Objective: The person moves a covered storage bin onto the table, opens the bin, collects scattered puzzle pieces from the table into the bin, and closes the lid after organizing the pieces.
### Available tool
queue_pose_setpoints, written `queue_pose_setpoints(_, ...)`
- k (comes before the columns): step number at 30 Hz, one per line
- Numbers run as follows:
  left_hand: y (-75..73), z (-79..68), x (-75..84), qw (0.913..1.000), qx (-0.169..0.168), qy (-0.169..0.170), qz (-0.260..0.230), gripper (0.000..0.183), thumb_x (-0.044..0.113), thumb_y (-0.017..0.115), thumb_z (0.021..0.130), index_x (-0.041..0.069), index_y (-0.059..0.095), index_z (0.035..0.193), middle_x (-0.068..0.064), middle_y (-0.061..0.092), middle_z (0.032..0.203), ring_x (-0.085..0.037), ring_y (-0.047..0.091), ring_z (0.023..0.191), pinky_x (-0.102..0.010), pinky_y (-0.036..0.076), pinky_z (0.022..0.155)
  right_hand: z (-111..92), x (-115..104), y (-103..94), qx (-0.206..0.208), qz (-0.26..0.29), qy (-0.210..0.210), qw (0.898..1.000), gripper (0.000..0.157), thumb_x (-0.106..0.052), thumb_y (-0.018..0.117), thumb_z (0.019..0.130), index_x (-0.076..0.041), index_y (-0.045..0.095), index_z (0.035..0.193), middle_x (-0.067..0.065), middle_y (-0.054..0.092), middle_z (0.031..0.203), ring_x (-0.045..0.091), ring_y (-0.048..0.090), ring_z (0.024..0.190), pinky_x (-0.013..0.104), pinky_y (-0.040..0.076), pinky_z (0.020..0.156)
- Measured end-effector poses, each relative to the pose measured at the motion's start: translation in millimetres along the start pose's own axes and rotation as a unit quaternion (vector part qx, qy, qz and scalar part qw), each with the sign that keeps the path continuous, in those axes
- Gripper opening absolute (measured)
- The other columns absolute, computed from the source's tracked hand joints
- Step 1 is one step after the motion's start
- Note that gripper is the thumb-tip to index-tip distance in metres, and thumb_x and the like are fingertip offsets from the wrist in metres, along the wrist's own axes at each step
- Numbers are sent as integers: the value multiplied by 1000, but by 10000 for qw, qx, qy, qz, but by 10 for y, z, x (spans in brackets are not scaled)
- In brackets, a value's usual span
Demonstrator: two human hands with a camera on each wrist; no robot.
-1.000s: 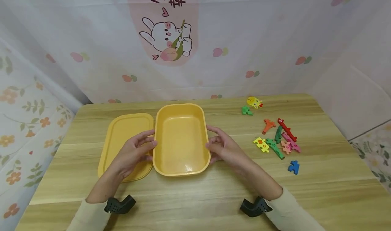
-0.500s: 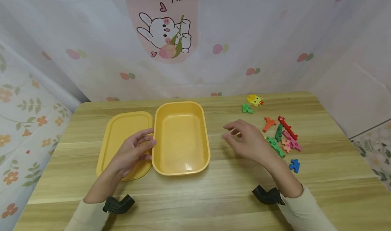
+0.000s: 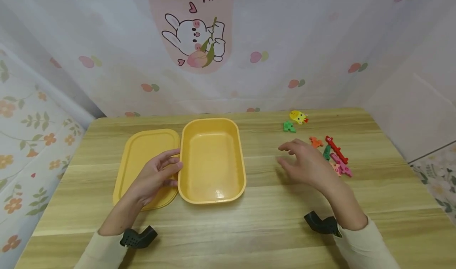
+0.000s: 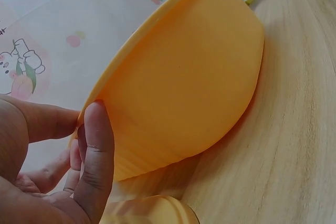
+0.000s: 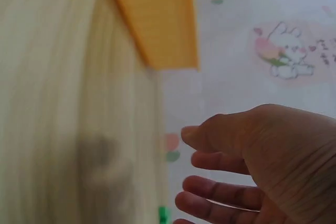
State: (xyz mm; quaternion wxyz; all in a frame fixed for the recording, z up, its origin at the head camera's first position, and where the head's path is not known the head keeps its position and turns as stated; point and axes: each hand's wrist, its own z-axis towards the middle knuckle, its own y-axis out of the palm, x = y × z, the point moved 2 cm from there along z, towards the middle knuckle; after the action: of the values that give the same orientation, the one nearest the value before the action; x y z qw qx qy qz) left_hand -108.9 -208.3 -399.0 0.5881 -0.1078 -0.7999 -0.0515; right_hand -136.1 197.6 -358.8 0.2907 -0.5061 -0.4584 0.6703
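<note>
A yellow plastic box [image 3: 215, 165] stands on the table, its inside bare. My left hand [image 3: 155, 177] holds its left side, the thumb at the rim; in the left wrist view the fingers [image 4: 97, 153] meet the rim and outer wall. My right hand [image 3: 308, 164] is over the table to the right of the box, fingers loosely bent and nothing between them. Beyond it lie colourful animal puzzle pieces: a red one [image 3: 336, 149], a pink one [image 3: 342, 165] and an orange one [image 3: 316, 141]. The hand and forearm hide others.
A yellow lid [image 3: 142, 154] lies left of the box, partly under my left hand. Near the back edge are a yellow giraffe-head piece [image 3: 298, 117] and a green piece [image 3: 289, 126]. A printed curtain [image 3: 263, 83] hangs behind the wooden table [image 3: 228, 237].
My right hand has let go of the box's right side and moved right toward the puzzle pieces, covering several. My left hand has stayed at the box's left rim.
</note>
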Motion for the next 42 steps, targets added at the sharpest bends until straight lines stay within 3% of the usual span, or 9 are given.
queue_pose_setpoints(8, 24, 65, 14, 10000, -48, -26, 15, 68, 25, 66, 106, 7, 34, 164, -11, 50, 136, -9, 61, 100, -23, 63, 75, -135, 225, 45, 606, -105, 161, 9980, 37, -20, 76, 97, -2, 71, 129, 21, 69, 126, 40, 71, 103, 58, 60, 81)
queue_pose_setpoints(17, -33, -53, -49, 9999, 86, -100, -8, 65, 21, 65, 106, 5, 35, 162, -4, 54, 127, -9, 62, 98, -24, 63, 74, -257, 344, 241, 968, -285, 294, 9945, 38, -21, 78, 95, 1, 72, 125, 23, 69, 122, 42, 66, 109, 61, 60, 87)
queue_pose_setpoints(24, -16, -22, -66, 9999, 44, -100, -66, 66, 21, 64, 106, 6, 34, 163, -5, 54, 127, -8, 63, 96, -24, 63, 74, -309, 488, 164, 529, -632, 318, 9961, 40, -28, 78, 94, 0, 72, 122, 23, 69, 116, 37, 67, 97, 52, 58, 75)
queue_pose_setpoints(27, -23, -16, -42, 9999, 56, -88, -52, 66, 22, 64, 107, 7, 33, 163, -4, 54, 128, -8, 63, 97, -24, 63, 74, -304, 513, 126, 353, -688, 374, 9963, 39, -27, 78, 94, -1, 72, 123, 24, 67, 122, 41, 67, 102, 58, 59, 81)
queue_pose_setpoints(31, -13, -4, -39, 9999, 40, -56, -90, 66, 22, 65, 107, 7, 34, 163, -4, 54, 128, -7, 63, 98, -23, 63, 74, -319, 540, 76, 438, -801, 489, 9946, 39, -22, 81, 91, -2, 72, 123, 25, 67, 123, 43, 68, 104, 60, 59, 79)
queue_pose_setpoints(37, -3, -11, -37, 9998, 4, -48, -192, 66, 21, 64, 107, 6, 33, 163, -2, 55, 126, -6, 63, 97, -24, 63, 73, -331, 558, 70, 281, -1184, 824, 9891, 45, -30, 84, 88, -3, 74, 122, 25, 68, 111, 37, 65, 88, 44, 52, 55)
queue_pose_setpoints(42, -21, -11, -31, 9998, 24, -92, -176, 66, 21, 64, 107, 7, 33, 164, -3, 55, 126, -7, 63, 97, -24, 63, 74, -324, 528, 117, 419, -1208, 717, 9892, 43, -30, 84, 87, -2, 76, 119, 24, 71, 110, 40, 67, 91, 49, 55, 61)
